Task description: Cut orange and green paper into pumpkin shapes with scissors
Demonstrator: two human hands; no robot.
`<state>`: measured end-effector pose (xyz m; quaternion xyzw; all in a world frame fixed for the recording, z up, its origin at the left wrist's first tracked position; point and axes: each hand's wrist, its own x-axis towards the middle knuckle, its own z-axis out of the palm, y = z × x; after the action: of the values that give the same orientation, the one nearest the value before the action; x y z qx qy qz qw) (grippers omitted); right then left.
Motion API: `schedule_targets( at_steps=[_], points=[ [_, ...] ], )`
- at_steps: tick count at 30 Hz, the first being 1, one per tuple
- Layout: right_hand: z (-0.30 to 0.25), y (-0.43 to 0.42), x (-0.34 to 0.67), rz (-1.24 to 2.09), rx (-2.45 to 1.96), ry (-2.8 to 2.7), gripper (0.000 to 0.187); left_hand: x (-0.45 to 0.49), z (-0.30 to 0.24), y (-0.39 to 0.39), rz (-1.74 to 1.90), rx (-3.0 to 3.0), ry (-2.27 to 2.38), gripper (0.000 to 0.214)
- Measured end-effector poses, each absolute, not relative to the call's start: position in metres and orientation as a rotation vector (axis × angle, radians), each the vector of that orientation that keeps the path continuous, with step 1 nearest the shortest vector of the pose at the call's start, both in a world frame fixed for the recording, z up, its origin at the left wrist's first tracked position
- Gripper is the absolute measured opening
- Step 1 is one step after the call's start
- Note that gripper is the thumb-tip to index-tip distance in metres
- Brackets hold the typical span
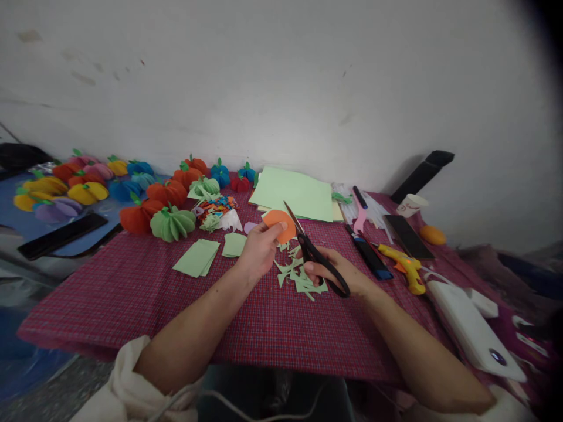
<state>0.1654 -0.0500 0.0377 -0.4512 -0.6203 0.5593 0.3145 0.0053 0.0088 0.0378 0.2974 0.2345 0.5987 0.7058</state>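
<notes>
My left hand (263, 246) pinches an orange paper circle (280, 225) above the middle of the table. In my right hand (332, 271) is a pair of black-handled scissors (313, 253), its blades pointing up and away along the circle's right edge. Whether the blades touch the paper I cannot tell. Light green paper scraps (295, 275) lie scattered on the cloth beneath my hands. Left of them are a stack of green paper rectangles (197, 258) and a smaller green stack (234, 245).
Paper pumpkins (173, 224) in several colours stand at the left. Large green sheets (292, 193) lie by the wall. On the right are a yellow glue gun (407, 266), a box cutter (372, 257), a dark phone (408, 235), a paper cup (411, 204) and a white device (475, 331).
</notes>
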Motion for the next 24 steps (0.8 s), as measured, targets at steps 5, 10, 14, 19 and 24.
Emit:
schedule_targets(
  at_steps=[5,10,14,19,24],
  points=[
    [0.0401,-0.0506,0.1667,1.465,-1.206,-1.637,0.039,0.0047,0.038,0.0091,1.324,0.66,0.519,0.017],
    [0.0407,-0.0504,0.168,1.464,-1.209,-1.65,0.037,0.0041,0.04,0.0087,1.324,0.678,0.534,0.017],
    [0.0418,-0.0508,0.1682,1.449,-1.228,-1.655,0.034,0.0043,0.0405,0.0089,1.333,0.679,0.537,0.018],
    [0.0434,-0.0508,0.1683,1.45,-1.23,-1.658,0.033,0.004,0.04,0.0089,1.321,0.696,0.526,0.015],
    [0.0436,-0.0493,0.1714,1.431,-1.247,-1.687,0.035,0.0032,0.0405,0.0089,1.312,0.712,0.538,0.015]
  ],
)
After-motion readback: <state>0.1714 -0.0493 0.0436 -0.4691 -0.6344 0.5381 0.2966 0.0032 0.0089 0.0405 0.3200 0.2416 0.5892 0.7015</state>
